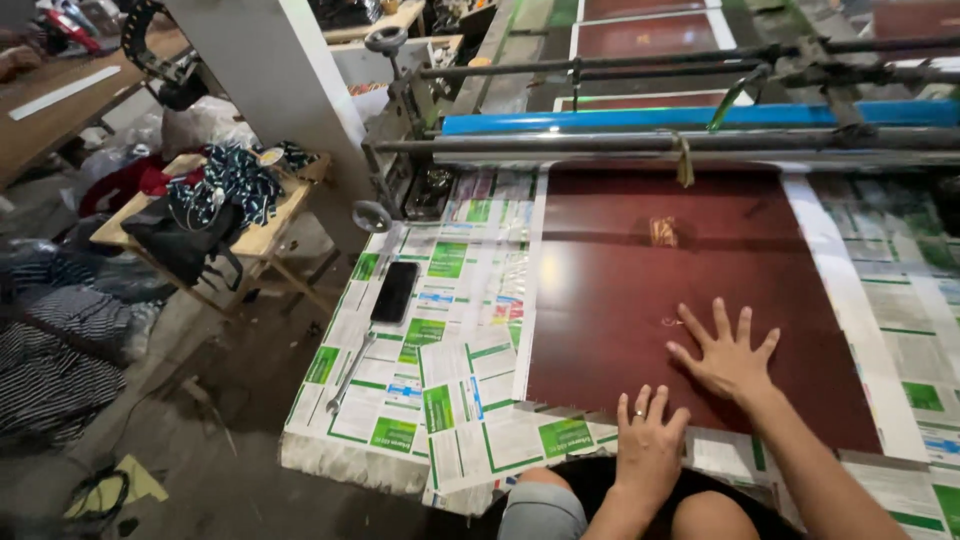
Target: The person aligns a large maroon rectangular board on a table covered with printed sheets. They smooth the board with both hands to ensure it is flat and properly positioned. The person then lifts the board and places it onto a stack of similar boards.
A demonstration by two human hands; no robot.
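Observation:
A large dark maroon sheet lies flat on a table covered with green-and-white printed paper. My right hand rests palm down on the sheet's near part, fingers spread. With its fingers together, my left hand presses on the sheet's near edge; a ring is on one finger. Neither hand holds anything. The sheet's far end runs under a metal roller and a blue bar of a machine.
A black phone and a metal wrench lie on the paper at the left. A wooden side table piled with clothes and a black bag stands further left. Striped cloth lies on the floor. My knees are below the table's edge.

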